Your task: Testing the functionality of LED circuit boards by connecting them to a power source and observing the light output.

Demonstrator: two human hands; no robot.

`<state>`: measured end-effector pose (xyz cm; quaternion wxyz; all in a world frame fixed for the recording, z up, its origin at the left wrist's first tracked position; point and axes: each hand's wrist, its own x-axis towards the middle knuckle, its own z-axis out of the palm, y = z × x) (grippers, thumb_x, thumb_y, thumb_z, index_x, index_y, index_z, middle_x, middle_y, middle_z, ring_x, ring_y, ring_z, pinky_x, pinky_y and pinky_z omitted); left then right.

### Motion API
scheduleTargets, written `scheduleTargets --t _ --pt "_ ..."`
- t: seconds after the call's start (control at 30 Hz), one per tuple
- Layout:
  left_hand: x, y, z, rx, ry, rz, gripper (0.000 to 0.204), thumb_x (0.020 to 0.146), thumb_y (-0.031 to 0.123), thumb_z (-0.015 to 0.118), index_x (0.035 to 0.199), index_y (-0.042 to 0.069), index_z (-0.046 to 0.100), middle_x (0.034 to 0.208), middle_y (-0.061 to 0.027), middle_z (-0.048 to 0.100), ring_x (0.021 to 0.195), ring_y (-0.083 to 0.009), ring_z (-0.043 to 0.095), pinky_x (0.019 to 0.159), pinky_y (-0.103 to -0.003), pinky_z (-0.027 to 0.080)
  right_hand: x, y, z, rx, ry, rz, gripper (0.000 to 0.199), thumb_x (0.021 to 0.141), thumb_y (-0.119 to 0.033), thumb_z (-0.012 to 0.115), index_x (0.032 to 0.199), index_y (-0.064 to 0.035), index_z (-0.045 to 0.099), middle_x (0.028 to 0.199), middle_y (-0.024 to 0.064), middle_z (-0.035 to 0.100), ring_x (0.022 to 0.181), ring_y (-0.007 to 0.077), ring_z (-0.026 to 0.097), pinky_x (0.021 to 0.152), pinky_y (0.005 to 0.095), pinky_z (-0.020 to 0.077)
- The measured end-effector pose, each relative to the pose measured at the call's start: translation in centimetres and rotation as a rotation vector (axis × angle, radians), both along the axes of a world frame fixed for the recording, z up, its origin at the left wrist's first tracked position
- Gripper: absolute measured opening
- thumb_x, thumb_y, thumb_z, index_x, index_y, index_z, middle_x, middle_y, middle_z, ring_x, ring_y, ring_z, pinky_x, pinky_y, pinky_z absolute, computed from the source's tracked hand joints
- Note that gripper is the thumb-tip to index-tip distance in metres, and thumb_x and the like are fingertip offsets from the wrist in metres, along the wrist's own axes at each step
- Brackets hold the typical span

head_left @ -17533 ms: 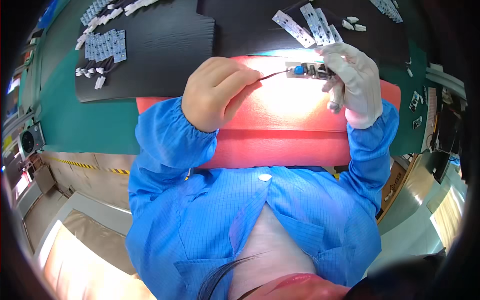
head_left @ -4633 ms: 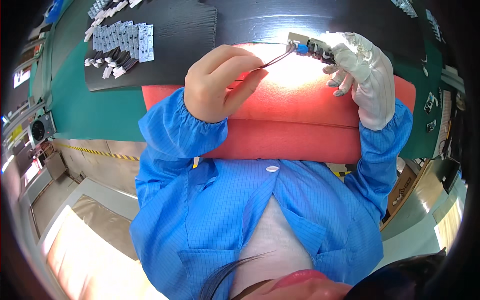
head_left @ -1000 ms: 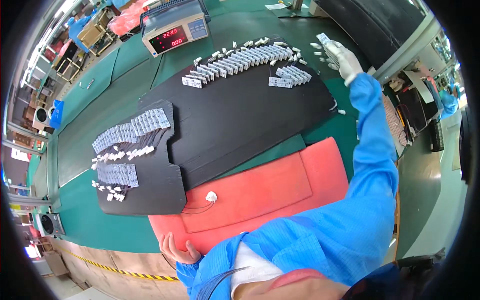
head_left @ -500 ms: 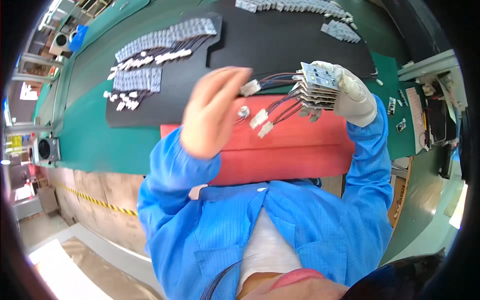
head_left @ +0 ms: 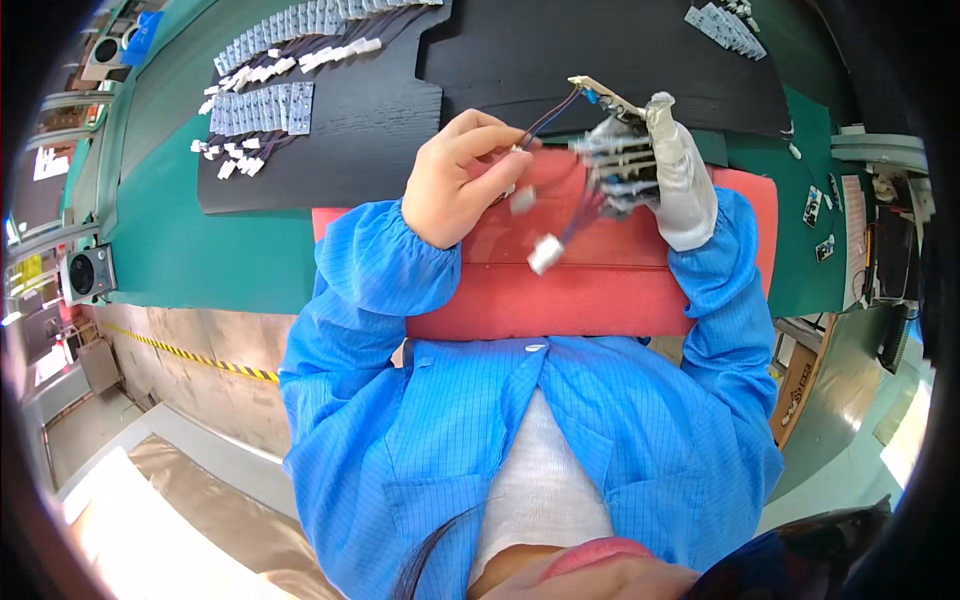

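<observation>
Over a red mat [head_left: 600,290] at frame center, gloved right hand [head_left: 680,185] gripping stacked small boards [head_left: 615,160], bare left hand [head_left: 465,175] pinching their wires [head_left: 545,118] to separate one.

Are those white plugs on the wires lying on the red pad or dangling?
Dangling: the white plastic plugs hang on thin wires from the gloved right hand.

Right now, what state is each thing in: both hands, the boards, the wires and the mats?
Left hand: bare, pinching the wires.
Right hand: gloved, gripping a bunch of small boards.
Small boards: held up above the red mat, blurred.
Wires: strung between the hands, white plugs dangling.
Red mat: flat.
Black mat: flat, parts laid in rows.
</observation>
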<state>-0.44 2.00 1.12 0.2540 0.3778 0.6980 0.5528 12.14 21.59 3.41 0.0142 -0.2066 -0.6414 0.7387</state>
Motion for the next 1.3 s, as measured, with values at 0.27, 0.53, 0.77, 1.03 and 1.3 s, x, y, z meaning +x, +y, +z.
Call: scheduleTargets --t 0.27,0.53,0.77,1.03,1.3 --pt "0.7 -1.0 -0.7 0.036 -0.038 0.142 0.017 0.076 0.003 0.069 0.092 -0.001 0.065 0.083 -0.0098 0.065 0.072 -0.0158 0.065 0.064 -0.027 0.051 1.0 0.0 1.6 0.410 0.147 0.309 0.059 0.080 -0.052 0.063 0.101 0.0026 0.060 0.087 0.0130 0.068 0.075 0.0192 0.068 0.064 0.0258 0.0528" --pt "0.9 -1.7 -1.1 0.039 0.138 0.196 0.016 0.072 0.001 0.072 0.087 0.001 0.065 0.081 -0.0110 0.065 0.073 -0.0220 0.064 0.064 -0.029 0.051 0.8 1.2 0.2 0.916 0.514 0.387 0.065 0.063 -0.049 0.076 0.104 -0.0010 0.062 0.089 0.0125 0.068 0.079 0.0232 0.068 0.070 0.0295 0.0525" --pt "0.2 -1.9 -0.2 0.035 0.342 0.085 0.015 0.070 0.003 0.072 0.084 0.002 0.065 0.078 -0.0109 0.064 0.074 -0.0256 0.062 0.064 -0.032 0.050 0.8 1.5 0.2 0.842 0.480 0.419 0.071 0.060 -0.055 0.075 0.103 0.0003 0.062 0.085 0.0123 0.068 0.074 0.0233 0.068 0.067 0.0300 0.0531" --pt "0.1 -1.9 -0.5 0.024 0.468 0.073 0.015 0.069 0.003 0.071 0.081 0.003 0.062 0.075 -0.0110 0.060 0.077 -0.0290 0.058 0.063 -0.037 0.049 1.0 1.0 -0.8 0.623 0.408 0.322 0.044 0.079 -0.030 0.062 0.099 0.0092 0.060 0.085 0.0161 0.067 0.068 0.0202 0.067 0.058 0.0279 0.0532" --pt "-0.5 -1.6 -1.4 0.164 0.734 0.050 0.018 0.068 0.006 0.075 0.082 0.005 0.063 0.074 -0.0072 0.061 0.073 -0.0261 0.060 0.061 -0.034 0.050 0.2 1.8 -1.2 0.018 -0.420 0.232 0.062 0.095 -0.054 0.034 0.108 0.0009 0.059 0.073 0.0103 0.063 0.055 0.0161 0.060 0.051 0.0243 0.0481"
